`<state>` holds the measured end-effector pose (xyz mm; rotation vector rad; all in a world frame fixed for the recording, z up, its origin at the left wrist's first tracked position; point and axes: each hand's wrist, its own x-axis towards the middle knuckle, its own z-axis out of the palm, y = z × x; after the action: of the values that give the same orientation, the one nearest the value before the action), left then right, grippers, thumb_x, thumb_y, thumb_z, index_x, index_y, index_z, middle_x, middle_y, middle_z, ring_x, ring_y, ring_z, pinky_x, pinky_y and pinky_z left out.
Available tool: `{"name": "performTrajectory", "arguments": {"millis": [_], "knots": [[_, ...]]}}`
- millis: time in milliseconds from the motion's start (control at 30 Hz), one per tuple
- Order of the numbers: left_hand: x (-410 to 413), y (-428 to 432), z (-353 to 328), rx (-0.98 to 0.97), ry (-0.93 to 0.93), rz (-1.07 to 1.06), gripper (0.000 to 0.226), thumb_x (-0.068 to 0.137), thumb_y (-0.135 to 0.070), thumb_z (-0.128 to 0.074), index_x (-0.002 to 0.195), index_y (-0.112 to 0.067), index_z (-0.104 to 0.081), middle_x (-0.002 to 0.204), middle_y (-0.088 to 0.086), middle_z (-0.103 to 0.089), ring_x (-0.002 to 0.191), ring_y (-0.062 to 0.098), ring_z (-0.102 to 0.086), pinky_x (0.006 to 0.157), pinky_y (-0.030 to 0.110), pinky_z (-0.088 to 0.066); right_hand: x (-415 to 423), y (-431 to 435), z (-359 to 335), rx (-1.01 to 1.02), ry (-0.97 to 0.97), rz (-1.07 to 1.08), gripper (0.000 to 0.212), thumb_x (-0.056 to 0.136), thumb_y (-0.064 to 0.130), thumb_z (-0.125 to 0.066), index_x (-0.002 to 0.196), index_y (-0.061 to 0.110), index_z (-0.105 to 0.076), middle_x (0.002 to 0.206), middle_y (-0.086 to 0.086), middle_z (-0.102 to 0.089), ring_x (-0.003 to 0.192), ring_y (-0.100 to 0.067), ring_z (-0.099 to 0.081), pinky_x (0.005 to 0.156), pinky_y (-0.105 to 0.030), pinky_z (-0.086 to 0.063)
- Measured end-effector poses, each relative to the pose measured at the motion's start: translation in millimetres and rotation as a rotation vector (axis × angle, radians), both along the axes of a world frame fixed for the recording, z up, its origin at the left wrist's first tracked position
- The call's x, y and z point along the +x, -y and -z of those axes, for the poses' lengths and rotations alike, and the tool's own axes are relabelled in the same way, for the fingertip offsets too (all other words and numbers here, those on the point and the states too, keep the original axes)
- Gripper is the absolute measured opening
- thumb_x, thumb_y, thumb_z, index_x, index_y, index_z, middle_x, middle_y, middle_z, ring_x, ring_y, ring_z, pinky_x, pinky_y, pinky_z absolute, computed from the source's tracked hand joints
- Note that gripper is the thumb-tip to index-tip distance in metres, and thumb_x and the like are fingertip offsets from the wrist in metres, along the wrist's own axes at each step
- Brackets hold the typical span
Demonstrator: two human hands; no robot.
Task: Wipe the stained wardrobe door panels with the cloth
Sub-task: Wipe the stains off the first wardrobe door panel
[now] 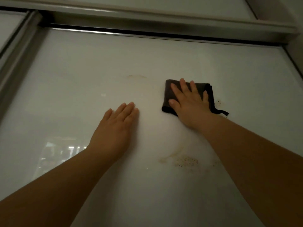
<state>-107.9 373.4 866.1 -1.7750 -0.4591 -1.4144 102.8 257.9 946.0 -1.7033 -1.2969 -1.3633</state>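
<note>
The glossy white wardrobe door panel [82, 79] fills the view under a metal top rail [147, 32]. The left hand [114, 130] lies flat on the panel, grip apart and holding nothing. The right hand [188, 102], grip also apart with fingers spread, presses a folded dark brown cloth [208, 90] against the panel. A speckled brown stain [185, 160] sits below the cloth, between the forearms.

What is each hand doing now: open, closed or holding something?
Left hand: open, flat on the door panel.
Right hand: open, straight fingers pressing the cloth against it.
</note>
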Motion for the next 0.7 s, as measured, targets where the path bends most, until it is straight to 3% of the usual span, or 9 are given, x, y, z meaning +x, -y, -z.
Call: {"name": "performTrajectory", "arguments": {"millis": [100,333,400,500,600,700], "knots": [[0.1,-1.4,0.4,-0.004,-0.005,-0.041,0.063,0.081,-0.017,-0.016,0.139,-0.008,-0.040,0.147,0.013,-0.034,0.135,0.031,-0.031,0.106,0.049,-0.020,-8.4,-5.9,9.8,-0.004,0.069,-0.012,0.057,0.097,0.053,-0.016,0.148,0.039,0.005,0.157,0.008,0.018,0.143,-0.020,0.018,0.111,-0.055,0.009],[-1.1,1.6,0.8,-0.010,-0.015,-0.138,0.064,0.071,-0.012,-0.050,0.135,-0.008,-0.045,0.144,0.013,-0.039,0.130,0.031,-0.039,0.103,0.057,-0.024,24.6,15.1,44.4,-0.082,0.244,0.004,0.055,0.096,0.053,-0.016,0.145,0.045,0.008,0.157,0.013,0.017,0.143,-0.013,0.019,0.114,-0.052,0.006],[0.0,4.4,1.3,-0.012,0.004,-0.118,0.060,0.075,-0.010,-0.044,0.135,-0.008,-0.046,0.144,0.013,-0.040,0.130,0.032,-0.040,0.103,0.057,-0.023,36.2,22.9,39.1,-0.065,0.206,0.009,0.055,0.096,0.052,-0.016,0.145,0.045,0.006,0.157,0.013,0.015,0.143,-0.013,0.017,0.114,-0.052,0.006],[6.1,10.4,-0.7,0.011,0.020,-0.073,0.061,0.080,-0.012,-0.019,0.134,-0.006,-0.047,0.142,0.015,-0.042,0.129,0.034,-0.040,0.103,0.057,-0.024,35.5,22.2,22.0,-0.029,0.099,0.019,0.055,0.096,0.052,-0.015,0.147,0.043,0.004,0.158,0.011,0.015,0.143,-0.015,0.017,0.113,-0.053,0.006],[15.6,13.9,-4.1,0.043,-0.002,-0.068,0.063,0.080,-0.012,-0.016,0.134,-0.007,-0.047,0.142,0.014,-0.042,0.129,0.033,-0.040,0.103,0.056,-0.023,17.1,9.9,13.2,-0.002,0.039,0.016,0.056,0.097,0.052,-0.016,0.148,0.039,0.003,0.158,0.009,0.016,0.143,-0.019,0.017,0.111,-0.055,0.007],[24.2,14.3,-4.9,0.044,-0.008,-0.055,0.061,0.082,-0.013,-0.017,0.134,-0.008,-0.047,0.142,0.013,-0.042,0.130,0.031,-0.039,0.104,0.055,-0.021,9.3,4.8,28.5,-0.007,0.115,0.002,0.056,0.097,0.052,-0.017,0.148,0.040,0.004,0.157,0.010,0.016,0.143,-0.018,0.018,0.111,-0.054,0.008]]}}
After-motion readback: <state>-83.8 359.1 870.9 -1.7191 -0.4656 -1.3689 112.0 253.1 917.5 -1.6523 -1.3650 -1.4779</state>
